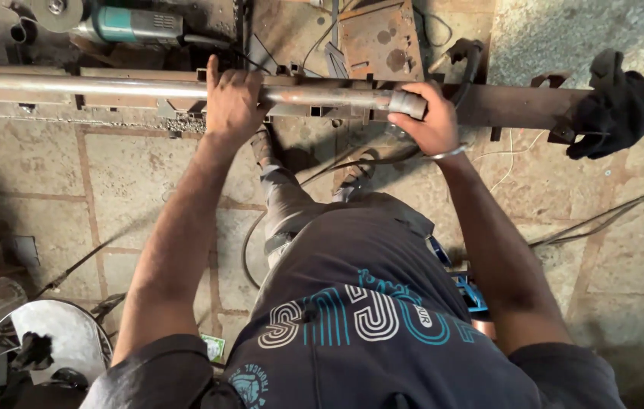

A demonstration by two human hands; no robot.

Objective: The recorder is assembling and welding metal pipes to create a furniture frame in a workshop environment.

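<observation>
The right grip (432,121) is wrapped around the end of a long metal pipe (110,87), fingers curled over a short grey sleeve (407,104) on it. The left grip (232,102) lies over the pipe further along, fingers folded across the top. The pipe lies lengthwise along a rusty steel desk (519,106). A dark cloth (614,106) hangs at the desk's right end. An angle grinder (121,24) lies beyond the desk's far edge, cables (610,216) trail over the stone floor (132,174).
</observation>
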